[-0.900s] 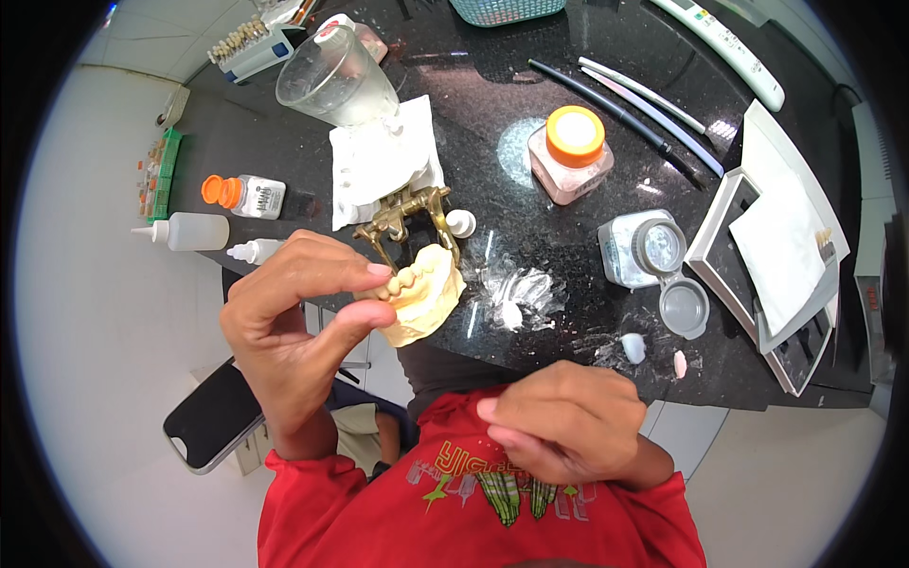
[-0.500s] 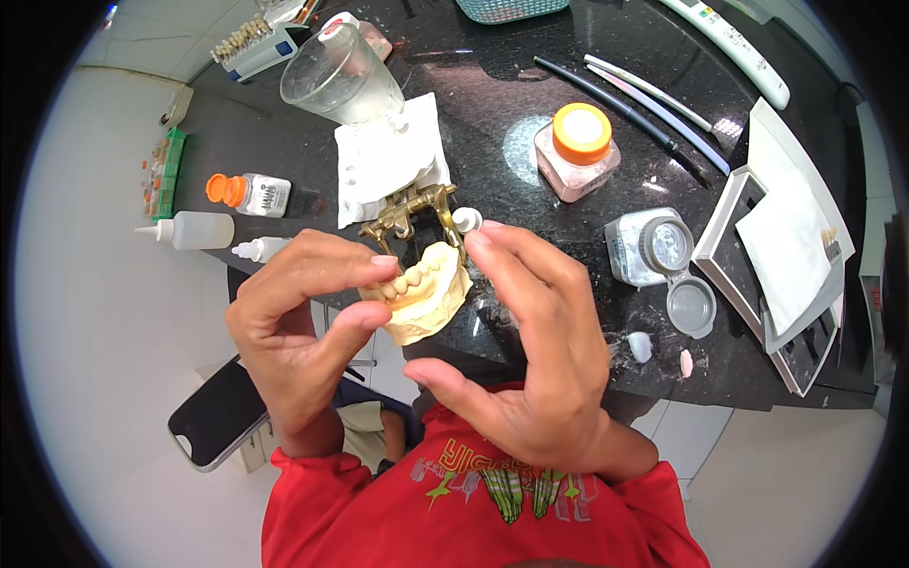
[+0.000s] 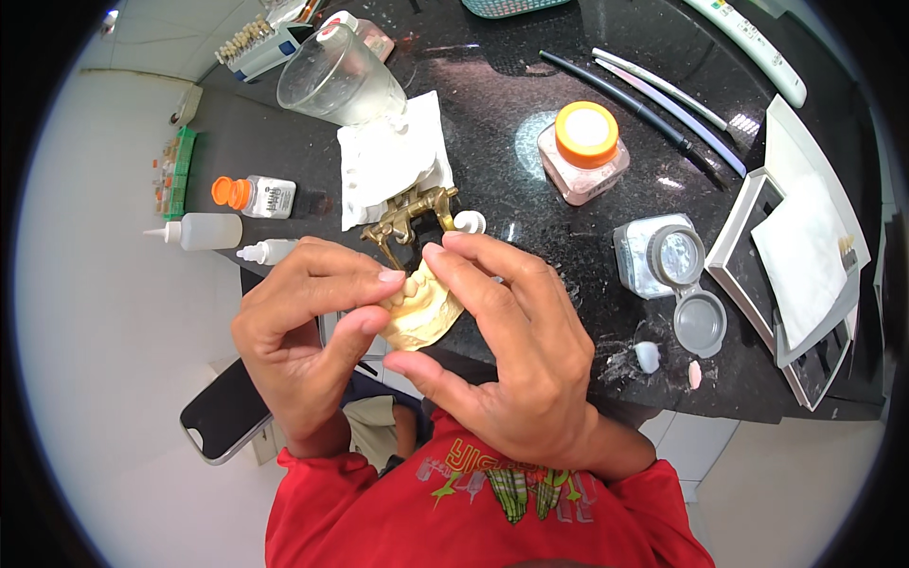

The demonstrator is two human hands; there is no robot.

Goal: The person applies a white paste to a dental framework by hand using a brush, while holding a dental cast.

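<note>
A cream plaster dental cast (image 3: 424, 320) with a row of teeth is between my hands, above the counter's near edge. My left hand (image 3: 308, 322) grips its left end, index fingertip and thumb at the teeth. From the right, my right hand (image 3: 516, 350) wraps round it, its index fingertip over the upper side and its thumb at the lower edge. Those fingers hide the cast's right part. Just beyond stands a brass articulator (image 3: 409, 216), partly behind the cast. A small white round piece (image 3: 470, 222) sits beside the articulator, close to my right fingertips.
Behind lie white folded tissue (image 3: 393, 151) and a clear glass (image 3: 341, 85). Rightward are an orange-capped jar (image 3: 582, 156), an open grey-lidded jar (image 3: 653, 256), brushes (image 3: 634, 109) and a white-framed tray (image 3: 739, 237). Squeeze bottles (image 3: 210, 231) stand left; a phone (image 3: 225, 412) is lower left.
My right hand has moved left and closed in on the cast, covering its right side. The small white piece, earlier at my right fingertips, now shows just beyond them.
</note>
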